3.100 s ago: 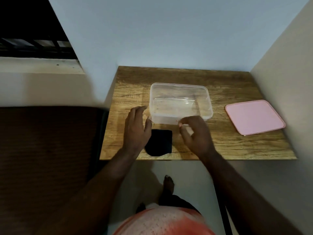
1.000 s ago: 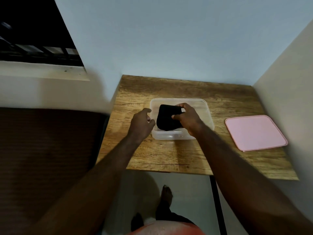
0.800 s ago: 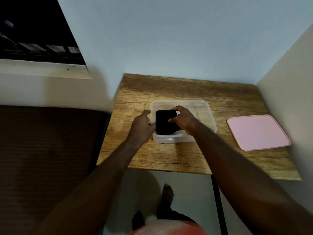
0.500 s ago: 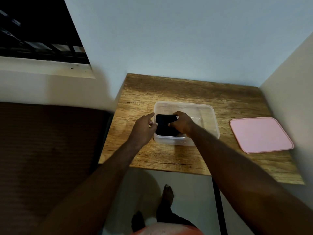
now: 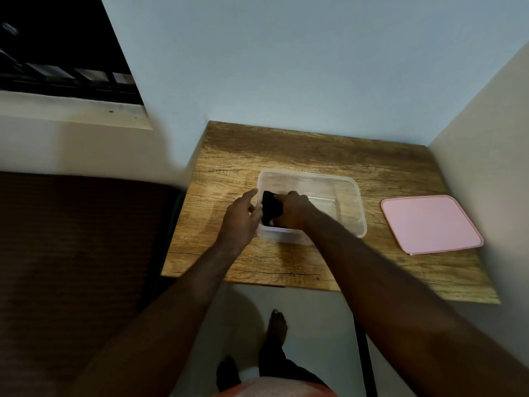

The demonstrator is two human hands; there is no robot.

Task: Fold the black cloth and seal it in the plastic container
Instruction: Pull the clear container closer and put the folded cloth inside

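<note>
The folded black cloth (image 5: 269,209) sits low in the left end of the clear plastic container (image 5: 347,193) on the wooden table (image 5: 286,147). My right hand (image 5: 293,210) reaches inside the container and grips the cloth, with the index finger lying on top of it. My left hand (image 5: 240,220) is at the container's left wall, thumb and fingers pinching the rim. Much of the cloth is hidden by my right hand. The pink lid (image 5: 429,223) lies flat on the table to the right, apart from the container.
Walls close off the table at the back and on the right. A dark brown surface (image 5: 71,253) stands to the left of the table. My feet and the floor show below the table's front edge.
My right hand picked the folded cloth up from the table's front and lowered it into the container's left end. My left hand moved to the container's left rim.
</note>
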